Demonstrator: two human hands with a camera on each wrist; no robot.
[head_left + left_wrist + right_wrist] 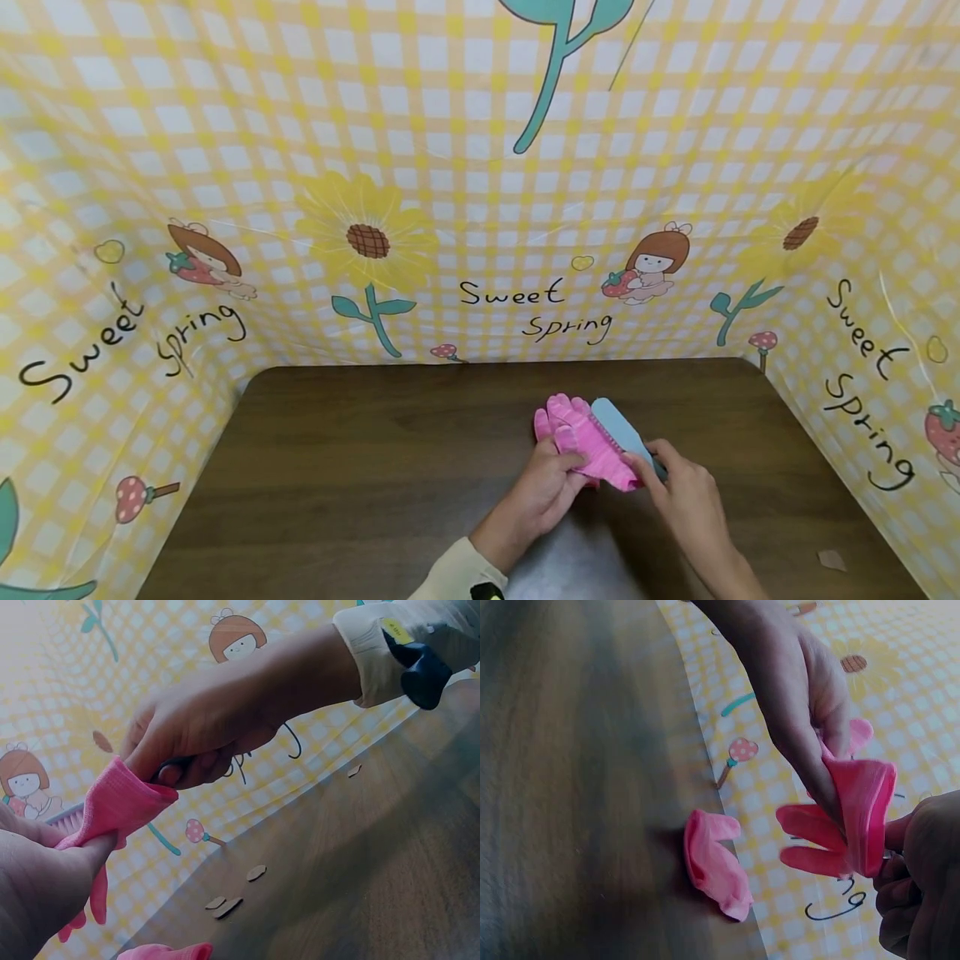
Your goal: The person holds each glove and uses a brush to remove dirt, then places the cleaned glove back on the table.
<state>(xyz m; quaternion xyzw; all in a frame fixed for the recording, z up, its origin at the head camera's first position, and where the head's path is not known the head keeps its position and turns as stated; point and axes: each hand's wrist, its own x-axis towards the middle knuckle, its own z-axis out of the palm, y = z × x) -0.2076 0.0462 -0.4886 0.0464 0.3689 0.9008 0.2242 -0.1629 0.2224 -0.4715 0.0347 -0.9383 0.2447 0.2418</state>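
Pinched between the thumb and fingers of my left hand (546, 487) is a pink knit glove (596, 454), held above the table with its fingers pointing away. My right hand (686, 492) grips the dark handle (174, 762) of a light blue brush (618, 427). The brush head lies along the glove's right side, its bristles (69, 820) against the knit in the left wrist view. Close to the right fingers is the glove's open cuff (879, 817). A second pink glove (716, 866) lies on the table below, mostly hidden in the head view.
The dark wooden table (337, 458) is bordered by a yellow checked cloth (480, 208) at the back and sides. One small tan scrap (831, 560) lies near the right front, and several similar scraps (256, 873) show in the left wrist view.
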